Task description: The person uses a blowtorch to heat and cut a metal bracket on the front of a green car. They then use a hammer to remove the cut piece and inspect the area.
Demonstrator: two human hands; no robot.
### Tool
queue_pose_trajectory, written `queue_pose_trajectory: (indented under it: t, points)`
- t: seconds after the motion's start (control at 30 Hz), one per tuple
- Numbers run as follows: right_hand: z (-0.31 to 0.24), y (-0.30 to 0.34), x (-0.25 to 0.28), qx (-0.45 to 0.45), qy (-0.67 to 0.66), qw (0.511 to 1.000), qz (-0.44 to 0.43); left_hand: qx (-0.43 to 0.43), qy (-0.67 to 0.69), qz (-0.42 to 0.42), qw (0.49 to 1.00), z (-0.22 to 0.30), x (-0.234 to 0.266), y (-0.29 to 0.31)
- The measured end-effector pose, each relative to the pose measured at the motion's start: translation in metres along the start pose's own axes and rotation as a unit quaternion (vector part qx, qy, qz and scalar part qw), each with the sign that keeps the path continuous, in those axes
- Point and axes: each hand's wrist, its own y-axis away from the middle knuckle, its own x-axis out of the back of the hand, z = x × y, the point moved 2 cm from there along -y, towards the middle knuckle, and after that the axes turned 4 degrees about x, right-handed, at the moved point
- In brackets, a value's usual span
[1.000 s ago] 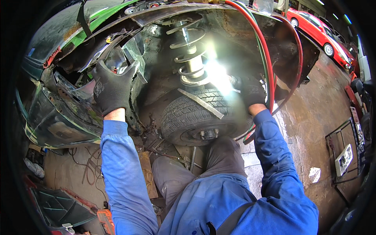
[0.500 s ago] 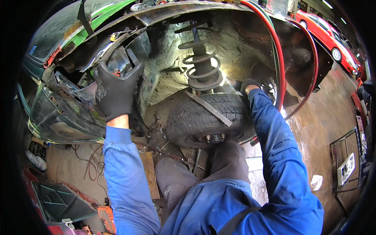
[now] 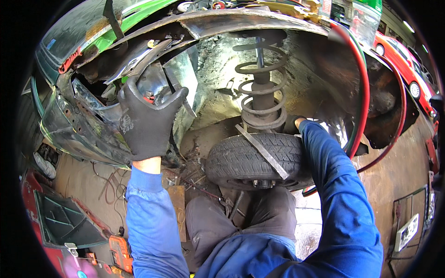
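Observation:
My left hand (image 3: pixel 146 123), in a black knit glove, is up against the torn-open car body panel (image 3: pixel 92 134) at the left. Its thumb and forefinger are spread wide apart in front of bent sheet metal (image 3: pixel 153 83); the other fingers are not clearly seen. Past the right side of the tyre (image 3: pixel 250 157) reaches my right hand (image 3: pixel 292 125), also in a dark glove. Its fingers are hidden there, close to the coil spring (image 3: pixel 264 111) round the shock absorber (image 3: pixel 263 92). A flat metal bar (image 3: pixel 264 153) lies slanting across the tyre tread.
Red hoses (image 3: pixel 363 92) hang over the wheel arch on the right. A clear bottle (image 3: pixel 364 23) stands above it. On the floor are a wire-like frame (image 3: pixel 410 222) at the right, an orange tool case (image 3: pixel 119 255) and a dark-and-red panel (image 3: pixel 65 217) at the left.
The view has shifted, so the car and wheel sit lower and further right. My right hand is more hidden behind the tyre. My left hand keeps its spread shape by the panel.

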Motion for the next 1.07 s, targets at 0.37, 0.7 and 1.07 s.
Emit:
queue_pose_trajectory:
  t: [0.37,0.7,1.07]
  points:
    - [-0.019,-0.014,0.003,0.162,-0.057,0.984,0.043,-0.008,-0.021,-0.005,1.000,0.003,-0.001,0.003]
    - [-0.008,0.017,0.008,0.106,-0.193,0.975,0.025,-0.027,-0.091,0.009,0.995,0.002,-0.004,0.001]
    - [-0.055,0.032,0.043,0.052,-0.259,0.964,-0.045,-0.089,-0.009,0.023,0.996,-0.011,-0.005,0.002]
